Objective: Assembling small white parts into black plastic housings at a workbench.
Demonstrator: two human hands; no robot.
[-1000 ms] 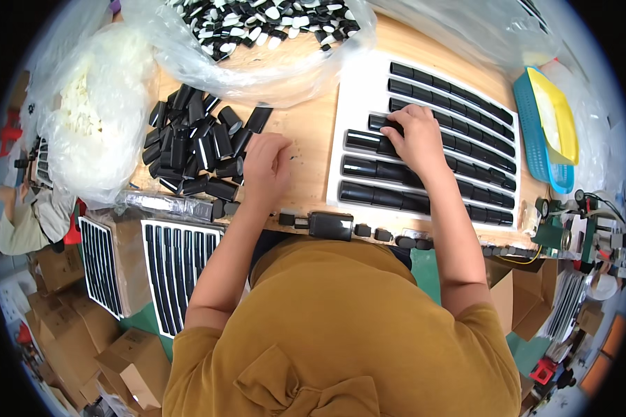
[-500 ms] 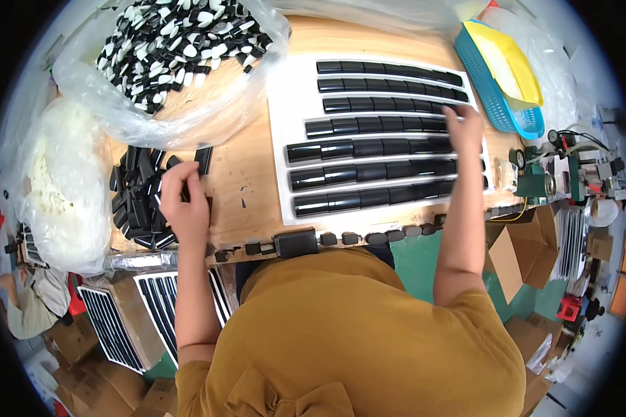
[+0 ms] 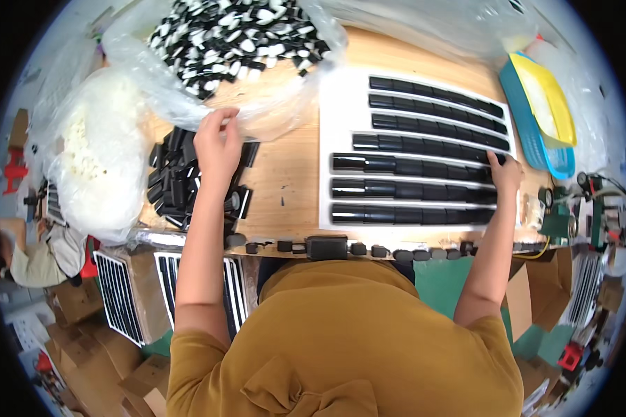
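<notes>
Head view, left hand (image 3: 217,142) over black caps (image 3: 181,181)

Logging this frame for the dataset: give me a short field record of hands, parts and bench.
left hand: raised over the pile of loose black parts, fingertips at the edge of a clear plastic bag
right hand: on the right end of a row of black parts in the white tray
tray: seven rows, lower three glossy
bench: wooden
far right: blue basket with yellow tray
</notes>
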